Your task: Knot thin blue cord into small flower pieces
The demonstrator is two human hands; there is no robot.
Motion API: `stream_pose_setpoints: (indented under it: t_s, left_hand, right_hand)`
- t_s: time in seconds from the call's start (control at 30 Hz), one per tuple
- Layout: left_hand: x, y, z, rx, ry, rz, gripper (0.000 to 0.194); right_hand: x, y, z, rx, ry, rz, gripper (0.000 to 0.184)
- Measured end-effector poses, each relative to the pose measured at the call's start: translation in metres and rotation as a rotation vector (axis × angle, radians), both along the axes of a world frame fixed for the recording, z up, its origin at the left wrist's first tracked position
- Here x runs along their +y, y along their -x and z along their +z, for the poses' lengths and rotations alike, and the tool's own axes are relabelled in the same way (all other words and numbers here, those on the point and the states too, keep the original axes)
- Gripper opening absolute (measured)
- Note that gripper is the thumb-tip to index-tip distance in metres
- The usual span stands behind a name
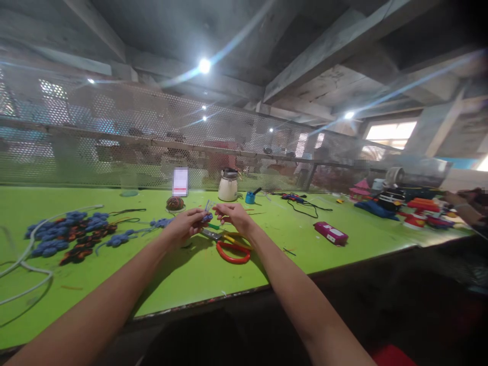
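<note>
In the middle of the head view, my left hand (186,223) pinches a small blue crochet piece (207,217). Pale yarn strands (209,205) rise from it between my hands. Just to the right, my right hand (233,214) has its thumb and fingertips drawn together by those strands; whatever is between them is too small to make out. Below both hands lie scissors with red-orange handles (233,254), their blades pointing left. A yellow handle (237,242) and a green stick-like piece (214,226) show close to them, partly hidden by my right hand.
Blue crocheted flowers (49,246) and dark orange-black ones (82,241) are piled left, beside a white cable (28,254). Behind stand a yarn ball (175,204), a lit phone (180,181), a cream jar (227,187) and a blue pot (250,197). A purple pack (331,233) lies right.
</note>
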State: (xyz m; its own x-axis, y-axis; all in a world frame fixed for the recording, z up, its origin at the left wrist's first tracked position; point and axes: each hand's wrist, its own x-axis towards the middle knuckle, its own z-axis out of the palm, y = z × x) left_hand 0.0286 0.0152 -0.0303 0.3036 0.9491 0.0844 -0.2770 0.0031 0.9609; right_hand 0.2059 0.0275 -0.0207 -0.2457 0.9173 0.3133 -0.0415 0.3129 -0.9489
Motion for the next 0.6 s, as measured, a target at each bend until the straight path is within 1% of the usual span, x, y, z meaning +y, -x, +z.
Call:
stream_pose_setpoints:
  t_s: [0.07,0.13,0.2,0.27,0.37,0.47,0.6]
  left_hand:
    - [0.001,0.0,-0.001,0.017,-0.015,-0.002,0.019]
    - [0.001,-0.001,-0.003,0.038,-0.033,-0.022,0.022]
    - [0.002,-0.002,-0.005,0.047,-0.051,-0.045,0.023]
    - [0.002,-0.004,-0.007,0.055,-0.064,-0.053,0.023]
    - [0.001,-0.006,-0.007,0.054,-0.053,-0.056,0.02]
    - [0.0,-0.006,-0.005,0.048,-0.02,-0.056,0.017]
    - [-0.001,-0.005,-0.004,0.077,0.015,-0.04,0.017]
  right_hand:
    - [-0.003,0.004,0.0,-0.085,-0.091,-0.008,0.039]
    - [-0.005,0.01,-0.001,-0.144,-0.193,-0.057,0.036]
    - [-0.005,0.016,-0.003,-0.128,-0.244,-0.113,0.031]
    - [-0.005,0.021,-0.005,-0.066,-0.235,-0.152,0.026]
    - [-0.003,0.023,-0.008,0.026,-0.161,-0.146,0.021]
    - [-0.002,0.022,-0.009,0.09,-0.081,-0.135,0.023]
    - [-0.002,0.02,-0.008,0.13,-0.03,-0.123,0.023]
